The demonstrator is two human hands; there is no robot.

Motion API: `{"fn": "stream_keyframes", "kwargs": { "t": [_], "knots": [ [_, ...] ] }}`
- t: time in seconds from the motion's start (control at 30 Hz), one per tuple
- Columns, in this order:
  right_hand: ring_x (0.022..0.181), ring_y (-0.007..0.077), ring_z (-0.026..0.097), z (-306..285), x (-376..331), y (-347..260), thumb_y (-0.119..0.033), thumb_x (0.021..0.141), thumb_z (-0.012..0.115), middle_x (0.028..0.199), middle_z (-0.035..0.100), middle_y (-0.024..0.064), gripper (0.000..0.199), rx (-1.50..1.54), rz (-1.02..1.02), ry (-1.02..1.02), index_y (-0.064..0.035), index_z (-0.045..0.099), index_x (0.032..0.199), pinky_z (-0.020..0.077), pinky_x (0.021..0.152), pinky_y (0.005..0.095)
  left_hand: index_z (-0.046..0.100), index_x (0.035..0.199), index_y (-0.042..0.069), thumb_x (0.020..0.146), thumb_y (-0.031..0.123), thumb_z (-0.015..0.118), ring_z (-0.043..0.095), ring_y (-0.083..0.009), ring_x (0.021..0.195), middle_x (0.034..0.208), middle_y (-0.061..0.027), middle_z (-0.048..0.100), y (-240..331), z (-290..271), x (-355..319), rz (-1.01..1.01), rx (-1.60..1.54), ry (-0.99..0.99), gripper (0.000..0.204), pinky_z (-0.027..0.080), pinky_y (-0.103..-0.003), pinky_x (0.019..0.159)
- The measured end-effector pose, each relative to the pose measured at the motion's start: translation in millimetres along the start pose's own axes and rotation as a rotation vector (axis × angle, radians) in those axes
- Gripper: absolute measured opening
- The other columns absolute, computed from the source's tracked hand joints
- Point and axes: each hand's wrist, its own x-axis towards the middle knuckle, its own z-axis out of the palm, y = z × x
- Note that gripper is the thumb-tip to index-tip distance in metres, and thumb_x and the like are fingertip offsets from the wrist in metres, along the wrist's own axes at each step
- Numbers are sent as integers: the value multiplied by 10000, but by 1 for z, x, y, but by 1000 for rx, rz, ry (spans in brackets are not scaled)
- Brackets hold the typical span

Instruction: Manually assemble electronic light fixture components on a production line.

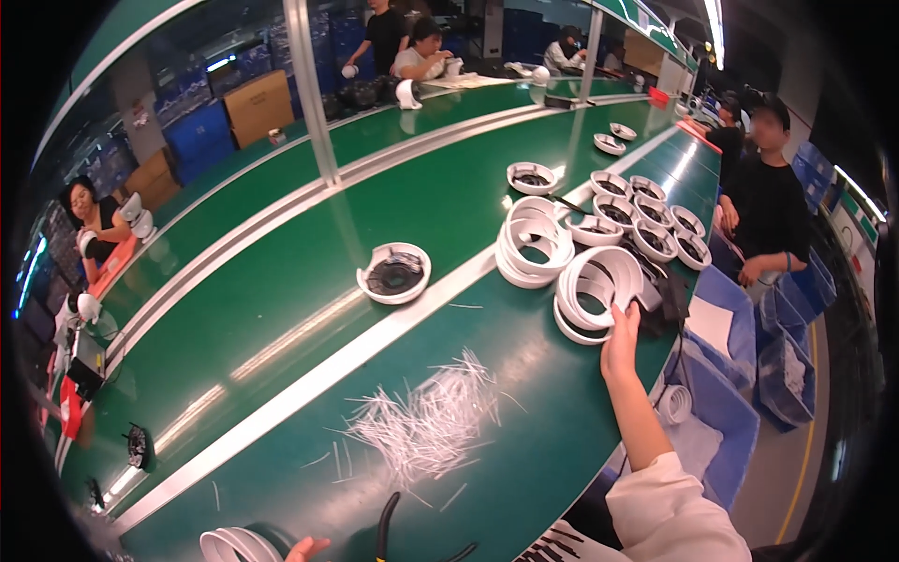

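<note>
Her right hand (pixel 623 339), fingers spread, touches the leaning stack of white plastic rings (pixel 592 290) at eleven o'clock; left hand (pixel 307 549) barely visible, grip untellable.

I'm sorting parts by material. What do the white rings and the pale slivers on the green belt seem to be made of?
White rings: probably moulded plastic, smooth and slightly glossy, with even colour and thin curved walls. The right hand touches one stack. Pale slivers: thin straight whitish strips, perhaps plastic offcuts or ties; too small to tell. Green belt: looks rubbery, with a soft sheen.
</note>
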Motion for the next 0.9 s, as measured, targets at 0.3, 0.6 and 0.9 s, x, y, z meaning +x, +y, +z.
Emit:
{"fn": "stream_keyframes", "kwargs": {
  "t": [0.3, 0.6, 0.9],
  "knots": [
    [1245, 217, 193, -71, -25, -69, -114, 855, 436, 1324, 221, 126, 481, 102, -292, 123, 21, 226, 1266, 159, 1013, 300, 313, 1145, -108, 787, 97, 513, 568, -309, 748, 984, -249, 496, -6, -12, 12, 256, 110, 149, 459, 465, -370, 658],
    [851, 247, 564, -349, -4, 89, -202, 642, 640, 888, 596, 130, 366, -1368, 228, 112, -15, 562, 946, 435, 769, 320, 366, 1110, -86, 792, 90, 551, 577, -299, 704, 968, -232, 506, 17, 21, 28, 248, 187, 385, 408, 510, -383, 596],
    [1084, 300, 426, -388, 43, 165, -276, 551, 701, 1050, 522, 182, 610, -1710, 383, -72, 0, 494, 1054, 331, 928, 368, 414, 1059, -90, 763, 86, 542, 458, -345, 1000, 1014, -237, 471, 119, 77, -58, 41, -15, 232, 367, 371, -437, 889]
  ]
}}
